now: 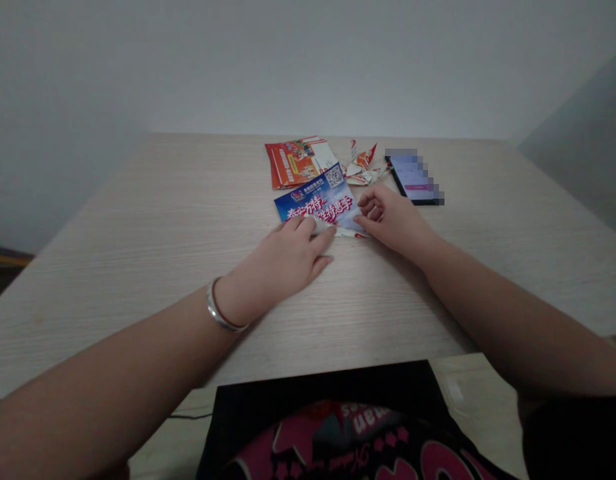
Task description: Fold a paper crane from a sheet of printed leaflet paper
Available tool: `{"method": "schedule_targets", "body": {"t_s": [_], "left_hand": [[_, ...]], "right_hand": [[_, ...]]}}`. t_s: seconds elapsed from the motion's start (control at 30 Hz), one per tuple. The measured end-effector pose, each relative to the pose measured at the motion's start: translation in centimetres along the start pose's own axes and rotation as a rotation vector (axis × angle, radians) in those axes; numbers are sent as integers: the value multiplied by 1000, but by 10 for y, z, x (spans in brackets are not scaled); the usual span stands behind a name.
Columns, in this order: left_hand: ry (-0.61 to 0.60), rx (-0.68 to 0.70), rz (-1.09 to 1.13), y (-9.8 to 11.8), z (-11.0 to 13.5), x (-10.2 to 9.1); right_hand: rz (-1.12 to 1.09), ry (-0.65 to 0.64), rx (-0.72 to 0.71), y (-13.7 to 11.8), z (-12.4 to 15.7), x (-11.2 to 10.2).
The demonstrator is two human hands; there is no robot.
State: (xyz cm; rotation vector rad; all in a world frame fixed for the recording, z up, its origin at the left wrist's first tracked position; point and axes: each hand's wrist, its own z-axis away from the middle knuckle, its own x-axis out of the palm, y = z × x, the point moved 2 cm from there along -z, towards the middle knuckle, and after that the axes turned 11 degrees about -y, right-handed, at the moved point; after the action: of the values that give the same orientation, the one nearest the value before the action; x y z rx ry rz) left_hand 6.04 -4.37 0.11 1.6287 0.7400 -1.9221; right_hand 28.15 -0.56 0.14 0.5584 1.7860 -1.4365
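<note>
A blue printed flyer (315,197) with a QR code lies on the table, its near edge folded over to a pale strip with red marks. My left hand (285,257), a silver bangle at the wrist, rests palm down with outstretched fingers on the flyer's near left edge; its thumb is spread away, off the paper. Curled at the flyer's right corner, my right hand (393,220) has its thumb against the paper and its fingers bent in beside the edge. The right fingertips partly hide that corner, and the left fingers cover part of the lettering.
Behind the flyer is a small stack of orange leaflets (293,163). A folded paper piece (362,165) in white, red and orange sits to their right. Further right lies a phone (413,179) with a lit screen. A wall stands behind the pale wooden table (153,220).
</note>
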Motion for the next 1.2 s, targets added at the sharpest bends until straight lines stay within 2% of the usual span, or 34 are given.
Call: {"method": "schedule_targets", "body": {"t_s": [0.2, 0.3, 0.47, 0.63, 1.03, 1.2], "left_hand": [[-21, -27, 9, 3, 1, -2], [-27, -31, -6, 4, 1, -5], [-36, -44, -21, 6, 2, -6], [5, -69, -2, 7, 2, -6], [-18, -79, 19, 10, 0, -9], [37, -63, 7, 8, 1, -5]], "right_hand": [[77, -93, -7, -3, 1, -4], [100, -149, -67, -3, 1, -3], [169, -171, -176, 0, -1, -2], [228, -217, -210, -3, -1, -3], [259, -215, -211, -3, -2, -2], [244, -227, -245, -4, -2, -3]]}}
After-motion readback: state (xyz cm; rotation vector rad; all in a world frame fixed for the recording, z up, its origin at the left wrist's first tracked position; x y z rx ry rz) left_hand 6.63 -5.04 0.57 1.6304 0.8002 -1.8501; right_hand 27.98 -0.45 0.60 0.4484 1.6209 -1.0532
